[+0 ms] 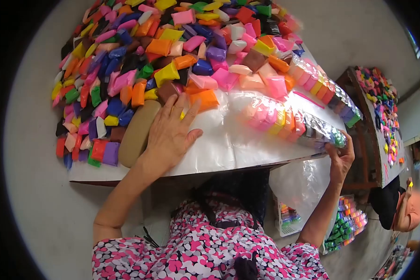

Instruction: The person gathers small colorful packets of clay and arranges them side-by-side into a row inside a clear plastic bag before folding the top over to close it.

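Note:
My left hand [169, 133] lies with spread fingers at the near edge of a heap of small coloured packets [165, 74]. Its fingertips reach an orange packet [204, 100], and a smooth olive-tan oval block [137, 133] is right beside it. At the table's right, my right hand [340, 161] grips the green end of a long clear bag of coloured packets [277, 122], which is partly blurred. Behind that one, a second filled clear bag [324, 86] rests near the right edge of the table.
The white-covered table [219, 144] has its near edge close to my body. Below on the right are a white basket [289, 224] and a large bag of coloured packets [347, 221]. Farther right stand another packet-covered table [382, 140] and a seated person [408, 210].

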Demonstrator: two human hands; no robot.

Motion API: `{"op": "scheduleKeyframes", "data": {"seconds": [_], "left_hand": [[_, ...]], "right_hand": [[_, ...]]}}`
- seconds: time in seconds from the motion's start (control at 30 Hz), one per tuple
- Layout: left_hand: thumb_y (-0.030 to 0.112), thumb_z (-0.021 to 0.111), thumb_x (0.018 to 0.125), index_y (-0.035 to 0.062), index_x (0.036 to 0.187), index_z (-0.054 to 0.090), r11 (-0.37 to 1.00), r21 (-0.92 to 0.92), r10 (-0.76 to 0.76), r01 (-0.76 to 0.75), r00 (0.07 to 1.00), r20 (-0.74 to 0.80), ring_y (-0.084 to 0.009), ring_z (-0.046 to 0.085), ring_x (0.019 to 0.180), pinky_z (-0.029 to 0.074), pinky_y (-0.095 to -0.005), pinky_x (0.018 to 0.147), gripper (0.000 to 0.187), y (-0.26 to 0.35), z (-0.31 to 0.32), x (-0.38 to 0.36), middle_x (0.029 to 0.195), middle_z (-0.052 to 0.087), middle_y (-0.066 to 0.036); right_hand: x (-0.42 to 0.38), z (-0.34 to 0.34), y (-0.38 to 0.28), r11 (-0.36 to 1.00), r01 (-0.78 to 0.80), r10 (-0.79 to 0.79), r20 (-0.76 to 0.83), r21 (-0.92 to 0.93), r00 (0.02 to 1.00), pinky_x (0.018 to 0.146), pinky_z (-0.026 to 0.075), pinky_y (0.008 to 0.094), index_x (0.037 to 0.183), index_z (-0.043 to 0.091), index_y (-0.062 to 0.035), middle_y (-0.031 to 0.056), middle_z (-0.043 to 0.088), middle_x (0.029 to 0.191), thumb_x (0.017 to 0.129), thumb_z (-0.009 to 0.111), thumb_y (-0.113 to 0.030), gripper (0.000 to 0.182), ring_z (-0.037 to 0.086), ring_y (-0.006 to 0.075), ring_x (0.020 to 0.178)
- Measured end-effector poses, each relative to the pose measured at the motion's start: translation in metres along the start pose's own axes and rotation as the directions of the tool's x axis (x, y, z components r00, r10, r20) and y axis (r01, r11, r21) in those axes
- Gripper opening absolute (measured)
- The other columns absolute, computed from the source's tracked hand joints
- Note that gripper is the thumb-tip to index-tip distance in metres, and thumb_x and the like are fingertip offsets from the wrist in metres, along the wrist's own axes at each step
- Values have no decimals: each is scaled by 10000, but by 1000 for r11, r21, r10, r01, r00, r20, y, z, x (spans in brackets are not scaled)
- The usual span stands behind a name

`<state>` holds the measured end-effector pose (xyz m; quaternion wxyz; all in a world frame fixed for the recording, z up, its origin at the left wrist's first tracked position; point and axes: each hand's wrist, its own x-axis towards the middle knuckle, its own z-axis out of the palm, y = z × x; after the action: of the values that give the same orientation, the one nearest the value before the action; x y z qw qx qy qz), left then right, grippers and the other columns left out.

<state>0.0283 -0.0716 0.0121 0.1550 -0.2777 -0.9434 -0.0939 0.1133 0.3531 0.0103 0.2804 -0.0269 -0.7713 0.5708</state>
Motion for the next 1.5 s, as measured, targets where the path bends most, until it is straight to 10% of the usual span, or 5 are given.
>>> {"op": "scheduleKeyframes", "data": {"seconds": [0.53, 0.8, 0.97, 1.1, 1.5], "left_hand": [[233, 606, 878, 73, 1198, 554, 993, -103, 79, -62, 983, 164, -397, 548, 1077, 470, -487, 863, 362, 11, 11, 97, 1141, 565, -196], [277, 644, 888, 62, 1112, 593, 924, 375, 282, -69, 787, -549, -311, 594, 1025, 519, -409, 776, 315, -21, -19, 206, 986, 619, -145], [577, 494, 927, 74, 1436, 408, 913, 404, -18, 57, 995, -99, -373, 430, 1317, 307, -554, 1085, 721, -37, 16, 221, 1466, 387, -224], [332, 725, 823, 76, 1483, 351, 788, -515, 443, -337, 891, 95, -357, 304, 1423, 249, -463, 1160, 800, 20, -39, 166, 1514, 370, -184], [56, 645, 747, -23, 1195, 552, 771, -347, 445, -534, 842, -306, -333, 610, 799, 513, -422, 682, 464, 200, -24, 86, 918, 612, -156]], "right_hand": [[-2, 1, 6, 997, 67, -68, -32, -39, 997, 854, 495, 285, 1202, 582, -15, 42, 635, 1065, 714, 800, -23, 534, 611, 138, 964], [-1, -2, 5, 995, 85, -86, -17, -55, 996, 831, 481, 269, 1157, 613, -47, 25, 662, 1016, 706, 814, -76, 494, 605, 110, 939], [-1, 1, -11, 994, 44, -40, 45, -97, 998, 878, 483, 277, 1198, 596, -55, 25, 662, 1047, 697, 805, -48, 543, 601, 114, 981], [-4, -2, -13, 999, 32, -30, 66, -22, 997, 907, 482, 289, 1155, 618, -61, 27, 657, 1053, 686, 800, -32, 504, 604, 125, 1001], [-31, -70, 34, 743, 195, 43, -336, 641, 941, 942, 519, 366, 1281, 521, -53, 80, 631, 1199, 921, 676, -197, 418, 632, 200, 1087]]}}
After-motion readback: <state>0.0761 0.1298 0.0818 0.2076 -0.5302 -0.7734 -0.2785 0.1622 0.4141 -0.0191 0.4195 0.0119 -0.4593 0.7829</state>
